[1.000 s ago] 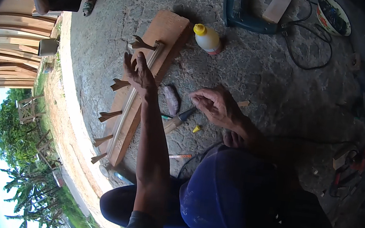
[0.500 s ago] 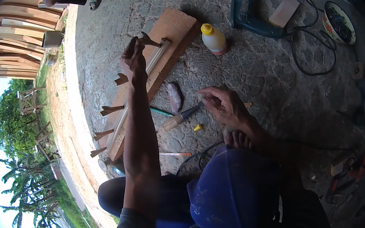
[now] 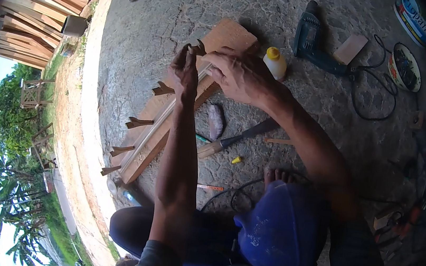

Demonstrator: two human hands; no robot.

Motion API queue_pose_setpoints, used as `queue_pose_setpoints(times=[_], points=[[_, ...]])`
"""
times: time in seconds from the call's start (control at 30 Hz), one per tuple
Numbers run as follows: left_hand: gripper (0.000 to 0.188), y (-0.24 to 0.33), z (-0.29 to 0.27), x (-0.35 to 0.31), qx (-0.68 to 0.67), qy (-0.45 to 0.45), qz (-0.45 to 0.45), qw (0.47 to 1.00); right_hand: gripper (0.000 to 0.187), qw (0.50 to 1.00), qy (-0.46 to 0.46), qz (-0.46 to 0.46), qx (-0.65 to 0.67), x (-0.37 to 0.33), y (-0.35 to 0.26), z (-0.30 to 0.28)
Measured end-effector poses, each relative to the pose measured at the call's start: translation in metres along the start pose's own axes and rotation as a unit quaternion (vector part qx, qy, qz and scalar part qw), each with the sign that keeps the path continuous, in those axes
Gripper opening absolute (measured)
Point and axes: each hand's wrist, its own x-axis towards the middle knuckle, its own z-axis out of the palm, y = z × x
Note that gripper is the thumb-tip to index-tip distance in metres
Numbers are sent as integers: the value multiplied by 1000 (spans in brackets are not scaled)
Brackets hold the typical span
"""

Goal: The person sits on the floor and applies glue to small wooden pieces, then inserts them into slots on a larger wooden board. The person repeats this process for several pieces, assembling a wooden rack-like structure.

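A thick wooden board (image 3: 231, 35) lies slanted on the ground, with a thin pale wooden strip (image 3: 157, 122) along it. Several forked wooden clips (image 3: 140, 123) stick out from the strip's left side. My left hand (image 3: 183, 75) is closed, its fingertips pinched at the forked end of the uppermost clip (image 3: 200, 47). Across from it, my right hand (image 3: 241, 78) reaches over the board, fingers bent onto the upper end of the strip. The right hand partly hides the clip's inner end and the strip there.
A yellow-capped bottle (image 3: 274, 63) stands right of the board. Nearer lie a chisel (image 3: 239, 139), a greyish oblong lump (image 3: 215, 121) and a small yellow cap (image 3: 237, 160). A corded drill (image 3: 311, 44), a wood block (image 3: 350, 49) and a bowl (image 3: 406, 69) are far right.
My right hand has moved up and left from above the chisel to the strip's upper end. My left hand stays by the uppermost clip. The whole view has shifted.
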Motion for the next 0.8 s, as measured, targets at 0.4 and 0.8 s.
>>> queue_pose_setpoints(times=[0.4, 0.8], points=[[53, -34, 4, -39, 320, 32, 40, 946, 38, 884, -365, -88, -279, 160, 18, 30], [38, -64, 13, -47, 334, 67, 46, 939, 14, 679, -542, -183, -460, 189, 17, 76]])
